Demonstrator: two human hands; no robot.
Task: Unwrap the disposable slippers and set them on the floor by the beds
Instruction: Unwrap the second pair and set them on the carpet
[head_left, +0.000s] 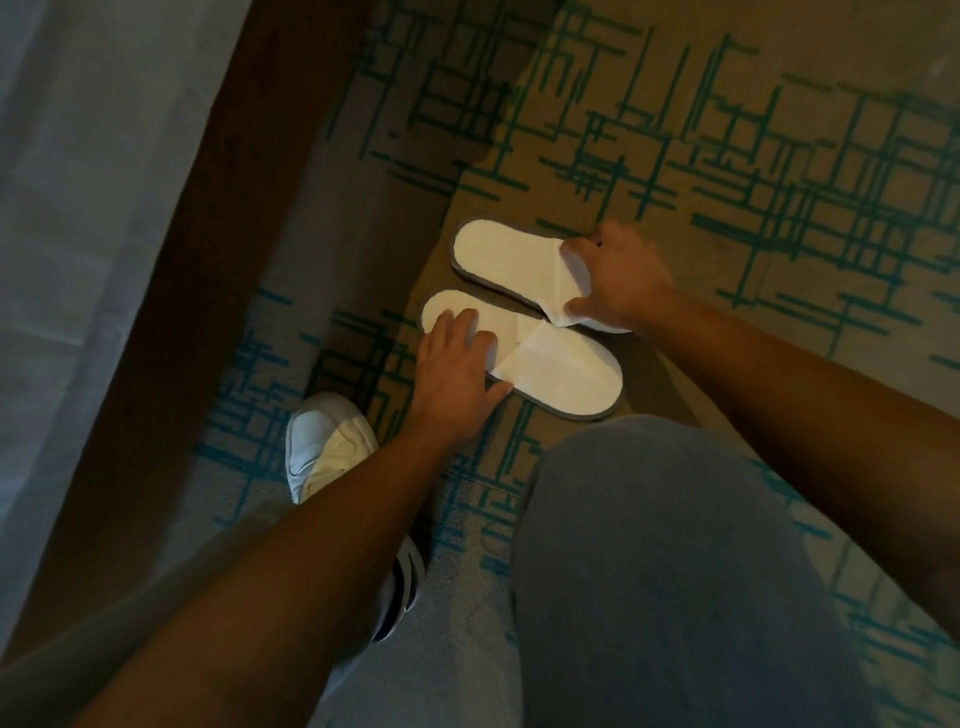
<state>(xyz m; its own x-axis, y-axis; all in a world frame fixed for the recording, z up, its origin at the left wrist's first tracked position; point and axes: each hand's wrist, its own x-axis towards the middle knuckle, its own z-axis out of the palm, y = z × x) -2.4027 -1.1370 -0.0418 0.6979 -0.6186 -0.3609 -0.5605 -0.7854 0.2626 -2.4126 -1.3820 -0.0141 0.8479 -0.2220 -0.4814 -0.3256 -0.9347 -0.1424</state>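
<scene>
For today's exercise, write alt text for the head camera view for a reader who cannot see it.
Two white slippers lie side by side on patterned carpet, the left hand pressing one and the right hand touching the other's toe cover. A bed's edge runs alongside.

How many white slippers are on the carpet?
2. The far slipper lies on the carpet with the right hand on its toe flap; the near slipper lies beside it, under the left hand. No others show.

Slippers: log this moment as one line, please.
stage: placing | slippers: unwrapped, side by side on carpet | left hand: on near slipper | right hand: on far slipper's strap
</scene>
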